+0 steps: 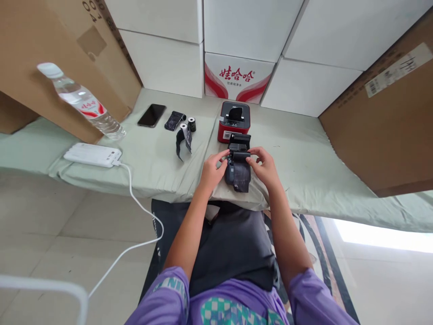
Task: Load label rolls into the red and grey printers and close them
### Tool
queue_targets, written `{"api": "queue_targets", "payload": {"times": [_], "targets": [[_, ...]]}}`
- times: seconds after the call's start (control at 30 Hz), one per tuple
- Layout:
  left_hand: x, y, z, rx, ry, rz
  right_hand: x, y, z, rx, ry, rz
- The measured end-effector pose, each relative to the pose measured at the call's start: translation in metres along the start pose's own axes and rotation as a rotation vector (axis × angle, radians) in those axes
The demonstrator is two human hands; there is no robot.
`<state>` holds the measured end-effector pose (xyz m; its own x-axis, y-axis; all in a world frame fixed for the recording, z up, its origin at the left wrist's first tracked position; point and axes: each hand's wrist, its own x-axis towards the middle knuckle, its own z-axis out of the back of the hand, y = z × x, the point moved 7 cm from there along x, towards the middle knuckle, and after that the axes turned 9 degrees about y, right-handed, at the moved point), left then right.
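Observation:
A small black receipt printer (229,175) lies on the cloth with its lid (240,139) raised. A black paper roll (241,156) sits across its opening, and a loose dark strip (241,178) hangs from it over the near part of the printer. At the left edge, my left hand (213,171) has its thumb and forefinger closed on the printer's side, beside the roll's end. My right hand (264,166) holds the roll's right end between bent thumb and fingers. Just beyond the printer stands a red and black box-shaped device (236,119) with a dark slip on top.
To the left lie a phone (152,115), a dark pouch-like piece (175,121) and small paper rolls (184,131). A water bottle (84,101) and a white power bank (92,155) with a cable (142,203) are farther left. White boxes (233,74) and cardboard boxes (382,104) border the cloth-covered surface.

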<state>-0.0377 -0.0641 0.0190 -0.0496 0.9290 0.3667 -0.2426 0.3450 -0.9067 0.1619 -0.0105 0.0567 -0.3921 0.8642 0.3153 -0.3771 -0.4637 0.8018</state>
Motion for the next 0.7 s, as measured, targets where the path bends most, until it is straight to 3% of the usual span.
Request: {"api": "queue_targets", "payload": {"times": [0.27,0.7], "targets": [[0.001,-0.005,-0.006,0.172,0.092,0.013,-0.003,-0.015,-0.018,0.076,0.006,-0.012],[0.000,-0.003,-0.010,0.173,0.116,0.033,-0.002,-0.019,-0.025,0.076,-0.014,-0.036]]}}
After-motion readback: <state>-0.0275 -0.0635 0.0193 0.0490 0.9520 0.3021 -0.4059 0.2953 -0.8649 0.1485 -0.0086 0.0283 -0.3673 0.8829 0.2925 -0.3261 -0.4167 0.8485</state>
